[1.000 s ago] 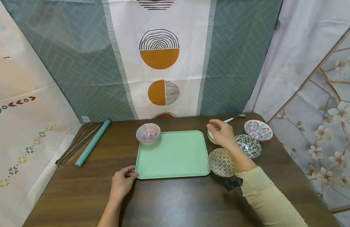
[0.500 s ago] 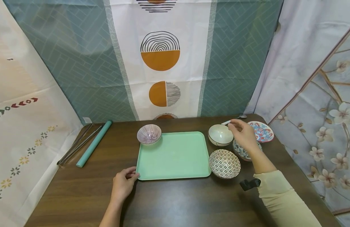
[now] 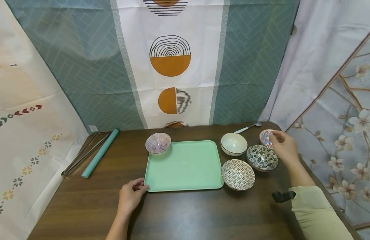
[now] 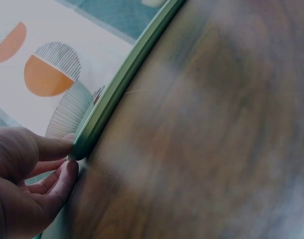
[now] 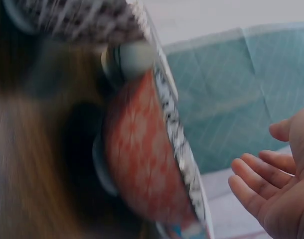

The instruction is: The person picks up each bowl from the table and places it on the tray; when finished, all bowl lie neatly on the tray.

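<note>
Red bowl sits at the far right of the table, and the right hand reaches over it with loose fingers, not holding it yet. Left hand pinches the tray corner, likely so it won't slide.

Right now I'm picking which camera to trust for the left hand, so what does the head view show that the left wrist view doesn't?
Only the head view shows the whole table, five bowls, the spoon, and the right hand at the red patterned bowl. Only the left wrist view shows closely the fingertips against the tray's edge. Both show the left hand touching the near-left corner of the green tray on the dark wood.
</note>
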`<act>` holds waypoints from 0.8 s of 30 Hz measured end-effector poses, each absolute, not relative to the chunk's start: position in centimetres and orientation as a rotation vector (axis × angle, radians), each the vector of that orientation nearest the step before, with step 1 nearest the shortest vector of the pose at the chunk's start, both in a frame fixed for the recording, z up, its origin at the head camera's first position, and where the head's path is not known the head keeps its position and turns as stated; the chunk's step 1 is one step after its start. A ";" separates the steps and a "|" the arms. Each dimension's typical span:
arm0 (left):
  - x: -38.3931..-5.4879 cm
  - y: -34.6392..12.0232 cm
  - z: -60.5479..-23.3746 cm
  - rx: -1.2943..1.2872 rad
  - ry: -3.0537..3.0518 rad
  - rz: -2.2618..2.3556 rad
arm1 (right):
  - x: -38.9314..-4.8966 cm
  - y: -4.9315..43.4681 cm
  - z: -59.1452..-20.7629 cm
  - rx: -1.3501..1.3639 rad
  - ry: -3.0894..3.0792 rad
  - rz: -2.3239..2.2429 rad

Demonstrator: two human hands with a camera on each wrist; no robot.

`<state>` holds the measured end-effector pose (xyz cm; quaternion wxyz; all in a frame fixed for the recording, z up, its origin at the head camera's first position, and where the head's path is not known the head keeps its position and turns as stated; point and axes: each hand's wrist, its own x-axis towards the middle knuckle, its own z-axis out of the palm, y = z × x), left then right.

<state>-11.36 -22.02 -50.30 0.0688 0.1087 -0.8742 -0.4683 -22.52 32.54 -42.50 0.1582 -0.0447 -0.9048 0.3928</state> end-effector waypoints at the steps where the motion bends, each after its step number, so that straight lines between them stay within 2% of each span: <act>1: -11.4 -22.0 -50.3 0.327 -2.631 -1.415 | -22.5 33.0 -42.7 -0.149 -2.578 1.109; 10: -11.3 -21.9 -50.3 0.301 -2.609 -1.408 | -22.4 36.3 -44.4 -0.326 -2.537 0.976; 19: -11.3 -21.9 -50.1 0.327 -2.613 -1.415 | -22.9 37.4 -46.2 -0.567 -2.437 1.020; 24: -11.4 -22.0 -50.3 0.333 -2.625 -1.416 | -23.2 37.9 -47.6 -0.596 -2.462 1.016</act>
